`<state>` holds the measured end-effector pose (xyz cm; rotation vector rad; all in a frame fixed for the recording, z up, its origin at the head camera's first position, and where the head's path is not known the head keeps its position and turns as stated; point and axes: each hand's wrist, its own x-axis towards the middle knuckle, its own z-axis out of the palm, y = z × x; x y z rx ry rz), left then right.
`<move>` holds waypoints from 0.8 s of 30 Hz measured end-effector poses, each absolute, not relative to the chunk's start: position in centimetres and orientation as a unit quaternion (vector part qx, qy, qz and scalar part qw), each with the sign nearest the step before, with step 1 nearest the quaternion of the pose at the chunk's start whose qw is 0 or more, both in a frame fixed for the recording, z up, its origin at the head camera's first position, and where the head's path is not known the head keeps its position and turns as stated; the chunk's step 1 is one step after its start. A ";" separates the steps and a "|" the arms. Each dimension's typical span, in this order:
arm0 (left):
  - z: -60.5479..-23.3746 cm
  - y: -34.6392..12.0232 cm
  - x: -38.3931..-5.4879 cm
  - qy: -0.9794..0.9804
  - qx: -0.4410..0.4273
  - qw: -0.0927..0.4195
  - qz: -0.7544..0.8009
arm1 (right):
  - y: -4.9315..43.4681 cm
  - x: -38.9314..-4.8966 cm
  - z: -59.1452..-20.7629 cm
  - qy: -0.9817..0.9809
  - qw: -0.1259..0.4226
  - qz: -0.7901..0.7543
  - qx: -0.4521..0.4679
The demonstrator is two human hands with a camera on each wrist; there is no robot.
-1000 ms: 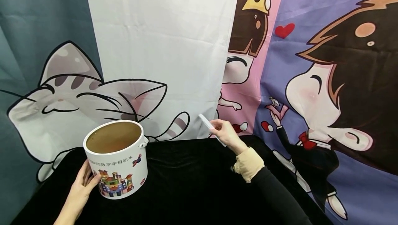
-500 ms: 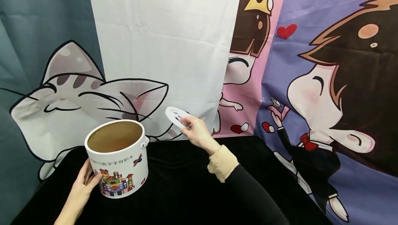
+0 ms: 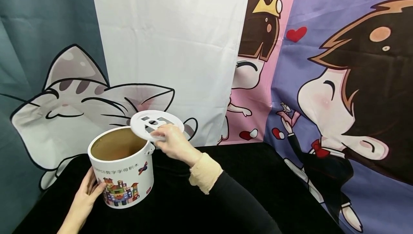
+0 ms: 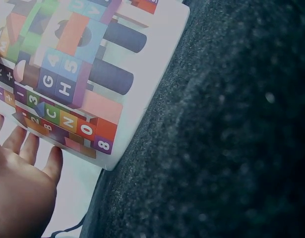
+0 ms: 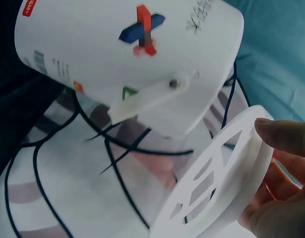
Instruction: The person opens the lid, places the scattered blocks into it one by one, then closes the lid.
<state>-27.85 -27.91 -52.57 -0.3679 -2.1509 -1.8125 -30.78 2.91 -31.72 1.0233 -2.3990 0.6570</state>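
A round white bucket point(image 3: 142, 180) with printed toy blocks on its side stands upright with its top uncovered, in the left part of the head view. My left hand point(image 3: 80, 198) rests against its left side; the left wrist view shows the fingers point(image 4: 29, 148) nearly straight along the print. My right hand point(image 3: 176, 142) pinches the edge of a white round lid point(image 3: 139, 125) with cut-out shapes. In the head view the tilted lid overlaps the bucket's right rim, while the right wrist view shows the lid point(image 5: 241, 163) apart from the bucket point(image 5: 92, 44). The bucket's bottom inside is hidden.
Black cloth point(image 3: 180, 198) covers the table under the bucket. Behind it hangs a white curtain point(image 3: 174, 40) with a cartoon cat, and a purple cartoon curtain point(image 3: 290, 72) hangs at the right. The bucket's side handle lug point(image 3: 150, 149) sticks out on the right.
My right hand has carried the lid leftward to the bucket's right rim, turning it from edge-on so its face shows. My left hand and the bucket have stayed in place.
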 end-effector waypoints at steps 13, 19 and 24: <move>-52.5 -28.1 -27.9 -0.755 -0.136 0.153 -0.622 | -3.6 -28.8 -31.1 -0.872 0.190 0.134 0.430; -52.6 -27.9 -27.9 -0.761 -0.129 0.145 -0.619 | -5.2 -28.4 -31.8 -0.876 0.171 0.093 0.442; -52.4 -28.0 -27.9 -0.763 -0.129 0.142 -0.618 | -5.4 -28.3 -32.9 -0.878 0.169 0.086 0.439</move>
